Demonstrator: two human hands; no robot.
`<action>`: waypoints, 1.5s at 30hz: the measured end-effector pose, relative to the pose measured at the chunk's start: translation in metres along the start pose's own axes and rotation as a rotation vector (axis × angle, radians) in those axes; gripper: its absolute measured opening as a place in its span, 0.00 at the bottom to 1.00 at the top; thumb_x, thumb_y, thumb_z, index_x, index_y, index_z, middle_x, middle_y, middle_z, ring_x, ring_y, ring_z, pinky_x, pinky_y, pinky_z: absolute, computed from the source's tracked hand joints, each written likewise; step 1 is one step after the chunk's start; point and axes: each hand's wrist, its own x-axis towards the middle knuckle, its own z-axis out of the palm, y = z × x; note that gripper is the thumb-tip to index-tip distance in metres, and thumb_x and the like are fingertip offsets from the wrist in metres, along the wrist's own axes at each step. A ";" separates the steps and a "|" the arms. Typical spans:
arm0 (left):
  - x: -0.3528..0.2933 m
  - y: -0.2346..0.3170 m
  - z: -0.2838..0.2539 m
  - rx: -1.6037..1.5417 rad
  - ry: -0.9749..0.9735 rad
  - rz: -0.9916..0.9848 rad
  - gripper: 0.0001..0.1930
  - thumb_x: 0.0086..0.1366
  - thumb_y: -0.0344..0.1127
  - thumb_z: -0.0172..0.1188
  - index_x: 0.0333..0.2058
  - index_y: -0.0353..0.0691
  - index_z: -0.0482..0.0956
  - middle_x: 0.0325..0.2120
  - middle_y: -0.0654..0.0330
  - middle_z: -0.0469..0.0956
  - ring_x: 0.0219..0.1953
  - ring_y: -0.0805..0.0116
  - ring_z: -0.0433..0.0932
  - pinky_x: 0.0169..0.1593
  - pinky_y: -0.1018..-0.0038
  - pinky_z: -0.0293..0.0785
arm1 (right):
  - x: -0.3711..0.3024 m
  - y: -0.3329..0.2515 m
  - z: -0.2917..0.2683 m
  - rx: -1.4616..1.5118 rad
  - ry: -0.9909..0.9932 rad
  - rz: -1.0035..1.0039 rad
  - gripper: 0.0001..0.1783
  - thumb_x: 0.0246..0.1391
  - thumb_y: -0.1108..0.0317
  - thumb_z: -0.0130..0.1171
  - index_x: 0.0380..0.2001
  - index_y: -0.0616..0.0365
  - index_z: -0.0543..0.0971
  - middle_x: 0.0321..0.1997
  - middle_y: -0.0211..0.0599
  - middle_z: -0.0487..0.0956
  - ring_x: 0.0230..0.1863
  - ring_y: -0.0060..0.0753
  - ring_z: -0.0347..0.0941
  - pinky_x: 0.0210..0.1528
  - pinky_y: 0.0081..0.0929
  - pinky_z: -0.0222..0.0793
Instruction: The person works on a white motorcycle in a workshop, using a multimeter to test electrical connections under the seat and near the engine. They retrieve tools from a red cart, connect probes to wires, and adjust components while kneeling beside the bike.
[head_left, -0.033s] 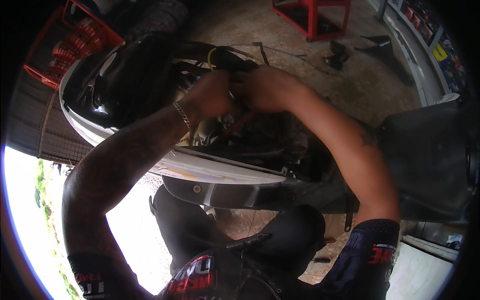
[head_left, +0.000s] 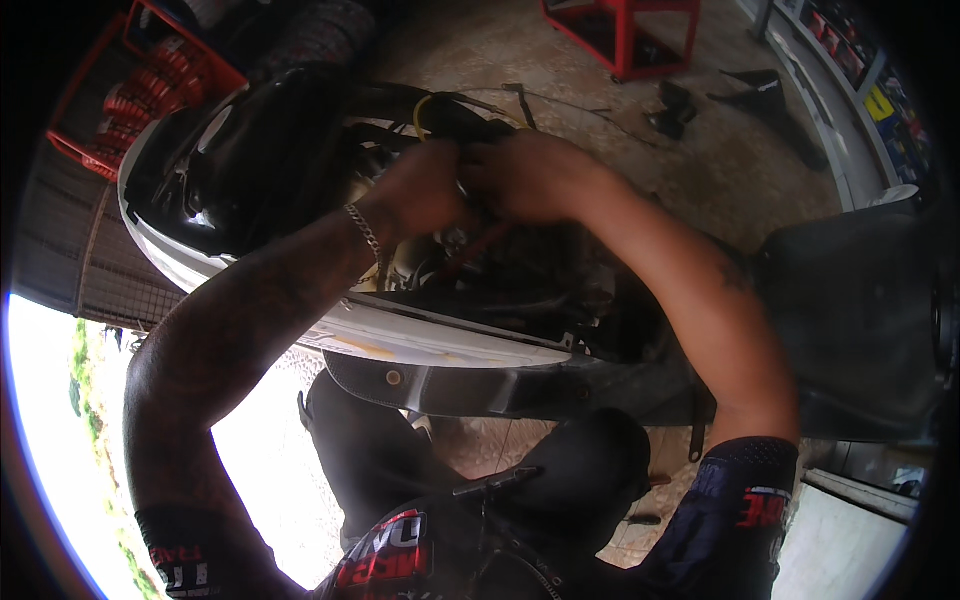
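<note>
My left hand [head_left: 420,185] and right hand [head_left: 530,175] sit curled close together at upper centre; I cannot tell how far open they are or what they grip. Beneath them, the motorbike [head_left: 440,338] stretches across mid-frame.

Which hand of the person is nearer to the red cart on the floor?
The right hand. It is below and left of the red cart in the picture; the left hand is further left, so farther away.
</note>
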 end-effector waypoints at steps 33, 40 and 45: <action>0.002 -0.007 -0.003 -0.133 -0.046 0.001 0.31 0.42 0.41 0.79 0.44 0.32 0.81 0.42 0.46 0.82 0.46 0.54 0.82 0.50 0.66 0.76 | -0.266 0.017 -0.040 0.105 0.187 1.112 0.19 0.59 0.54 0.64 0.41 0.60 0.83 0.36 0.53 0.83 0.41 0.54 0.80 0.45 0.44 0.74; -0.002 -0.001 -0.005 -0.166 -0.056 -0.003 0.25 0.43 0.41 0.79 0.38 0.33 0.83 0.38 0.48 0.83 0.43 0.56 0.83 0.48 0.65 0.77 | -0.329 -0.039 0.092 -0.129 -0.212 1.116 0.10 0.50 0.69 0.62 0.36 0.56 0.85 0.45 0.46 0.81 0.46 0.51 0.80 0.47 0.43 0.78; -0.004 0.003 -0.005 -0.120 -0.058 -0.001 0.24 0.44 0.41 0.79 0.37 0.34 0.83 0.35 0.51 0.83 0.39 0.60 0.83 0.44 0.68 0.78 | -0.332 -0.041 0.117 -0.194 -0.104 1.161 0.11 0.49 0.72 0.59 0.36 0.61 0.84 0.47 0.50 0.80 0.45 0.52 0.80 0.48 0.46 0.77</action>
